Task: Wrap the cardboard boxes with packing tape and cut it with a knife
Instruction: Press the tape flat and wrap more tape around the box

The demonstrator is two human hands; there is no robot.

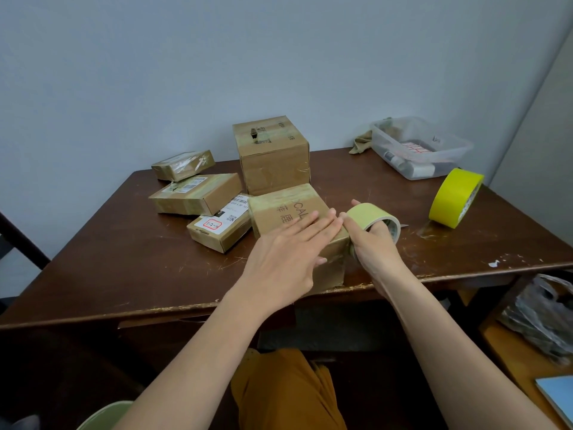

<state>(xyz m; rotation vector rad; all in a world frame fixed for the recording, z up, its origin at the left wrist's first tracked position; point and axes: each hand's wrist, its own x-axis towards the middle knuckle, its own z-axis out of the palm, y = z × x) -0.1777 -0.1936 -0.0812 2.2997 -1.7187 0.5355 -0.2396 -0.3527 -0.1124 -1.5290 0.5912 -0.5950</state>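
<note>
The person's left hand [288, 246] lies flat on top of the cardboard box [288, 212] at the near edge of the table [124, 259], fingers straight and pressing down. The right hand [372, 243] grips a roll of tape [372, 220] just beside the box's right edge, fingers hooked through the core. The roll touches or nearly touches the top corner of the box, though the free strip of tape is too hard to make out.

The step in hand looks like laying tape across the box. To do it well, the left palm should hold the box firm so it does not slide toward the table edge, and the fingertips should smooth the strip flat as it lands. The right hand should pull the roll away low and taut, keeping the tape straight along the seam so it does not wrinkle or stick to itself.

Other boxes, several already taped, sit behind and to the left. A second, bright yellow roll [455, 197] stands well apart to the right. No knife can be clearly seen, so cutting may mean a search first.
</note>
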